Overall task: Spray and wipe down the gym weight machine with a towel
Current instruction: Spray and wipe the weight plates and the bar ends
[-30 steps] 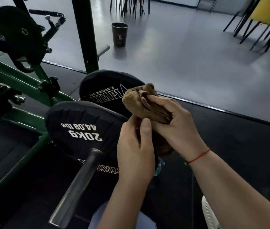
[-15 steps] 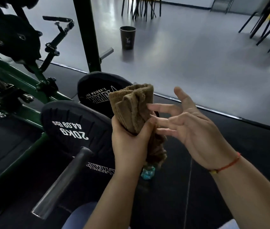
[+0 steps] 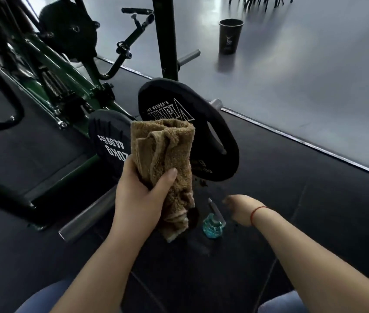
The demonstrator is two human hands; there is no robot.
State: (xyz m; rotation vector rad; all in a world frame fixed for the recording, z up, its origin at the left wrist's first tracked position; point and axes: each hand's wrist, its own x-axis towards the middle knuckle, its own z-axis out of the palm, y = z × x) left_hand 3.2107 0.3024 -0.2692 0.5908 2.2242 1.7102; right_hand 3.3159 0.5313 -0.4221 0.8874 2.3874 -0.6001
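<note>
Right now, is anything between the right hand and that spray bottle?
Nothing visible: the right hand is just right of the spray bottle. The towel hangs to the bottle's left, gripped by the left hand.

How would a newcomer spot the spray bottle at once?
Start at the big black weight plate lettered JOE WEIDER'S, then drop to the black floor mat below it. Between the hanging brown terry towel and the right hand sits the small clear turquoise spray bottle, the only see-through blue-green thing there.
</note>
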